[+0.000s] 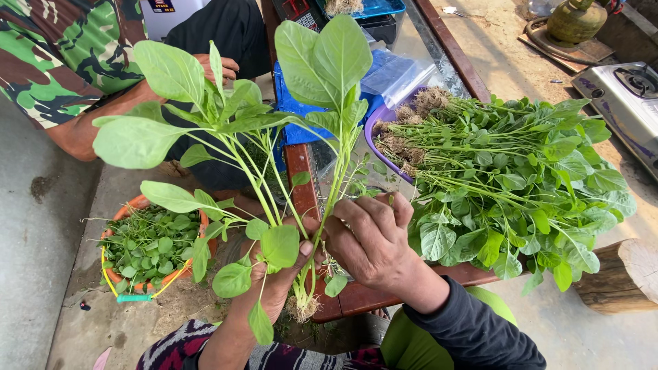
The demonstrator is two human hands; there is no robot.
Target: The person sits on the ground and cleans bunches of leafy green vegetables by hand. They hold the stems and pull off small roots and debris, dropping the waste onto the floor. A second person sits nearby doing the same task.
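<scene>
Leafy green stalks (274, 151) — roots dangling — gripped by both hands.

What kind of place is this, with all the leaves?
Probably an outdoor spot where vegetables get sorted, perhaps a market stall. A big pile of leafy greens lies on a wooden table, an orange basket holds picked leaves, and a gas stove stands nearby.

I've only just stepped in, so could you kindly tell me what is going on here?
A person holds up a bunch of leafy green stalks with pale roots: the left hand grips the stems near the roots while the right hand pinches a stem beside it. To the right, a big pile of the same greens lies in a purple plastic bowl. An orange plastic basket on the ground holds picked leaves. Another person in a camouflage shirt sits opposite.
</scene>
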